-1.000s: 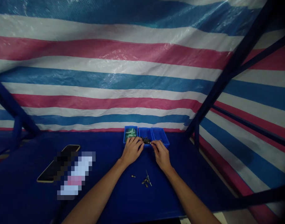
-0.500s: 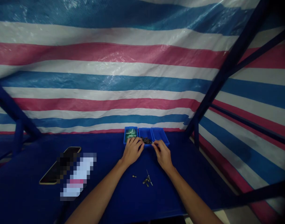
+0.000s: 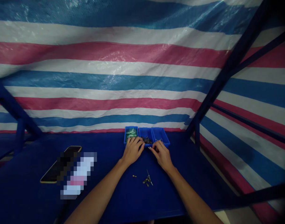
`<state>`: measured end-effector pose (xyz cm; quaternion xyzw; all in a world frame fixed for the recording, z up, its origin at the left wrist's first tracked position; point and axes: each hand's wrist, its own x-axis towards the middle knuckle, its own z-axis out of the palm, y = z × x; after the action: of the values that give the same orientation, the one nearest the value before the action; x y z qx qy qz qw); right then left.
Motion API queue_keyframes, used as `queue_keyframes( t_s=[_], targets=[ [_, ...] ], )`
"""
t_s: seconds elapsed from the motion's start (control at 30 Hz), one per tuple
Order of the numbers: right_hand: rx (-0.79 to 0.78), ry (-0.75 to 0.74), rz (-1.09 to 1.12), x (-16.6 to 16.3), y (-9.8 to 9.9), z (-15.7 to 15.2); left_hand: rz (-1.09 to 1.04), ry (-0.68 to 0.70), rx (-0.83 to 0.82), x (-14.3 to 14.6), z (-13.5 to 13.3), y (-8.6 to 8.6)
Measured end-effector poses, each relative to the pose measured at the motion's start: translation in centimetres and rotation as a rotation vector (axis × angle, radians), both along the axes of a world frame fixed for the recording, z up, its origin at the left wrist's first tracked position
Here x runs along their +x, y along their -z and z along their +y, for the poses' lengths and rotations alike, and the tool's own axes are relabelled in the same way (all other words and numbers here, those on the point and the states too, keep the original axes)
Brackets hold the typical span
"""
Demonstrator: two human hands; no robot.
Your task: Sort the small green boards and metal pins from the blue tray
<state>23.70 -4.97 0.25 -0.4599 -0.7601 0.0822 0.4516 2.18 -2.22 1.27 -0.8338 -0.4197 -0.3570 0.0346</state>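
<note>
My left hand (image 3: 132,150) rests at the front of the bins, its slightly bent fingers over the edge where the left and middle bins meet. Nothing shows in its grasp. My right hand (image 3: 163,155) is closed in a pinch just in front of the middle and right bins. A tiny pale glint shows at its fingertips, too small to name. The middle blue bin (image 3: 145,132) contains many small dark metal parts (image 3: 147,140). Green-and-white packets (image 3: 131,133) fill the left bin, and a few thin pieces lie in the right bin (image 3: 160,132).
On the blue tabletop (image 3: 119,199) lie a small brass-coloured part (image 3: 134,176), several metal pieces (image 3: 146,180) and a thin pointed tool (image 3: 150,178). A phone (image 3: 50,172) and a blurred-out white item (image 3: 80,174) are at left. Blue frame bars (image 3: 210,84) and striped sheeting surround the table.
My right hand's fingertips have drawn back from the middle bin's front edge, toward me and slightly left. My left hand stays nearly in place.
</note>
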Motion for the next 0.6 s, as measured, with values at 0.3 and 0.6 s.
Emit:
queue_keyframes(
  t_s=[0.3,0.6],
  targets=[
    [-0.040,-0.066,0.137,0.1,-0.2,0.1,0.004,-0.001,0.005,-0.1,0.0,0.1],
    [-0.446,-0.241,0.507,-0.6,1.3,1.1,-0.012,0.005,0.006,0.0,0.0,0.1]
  ],
)
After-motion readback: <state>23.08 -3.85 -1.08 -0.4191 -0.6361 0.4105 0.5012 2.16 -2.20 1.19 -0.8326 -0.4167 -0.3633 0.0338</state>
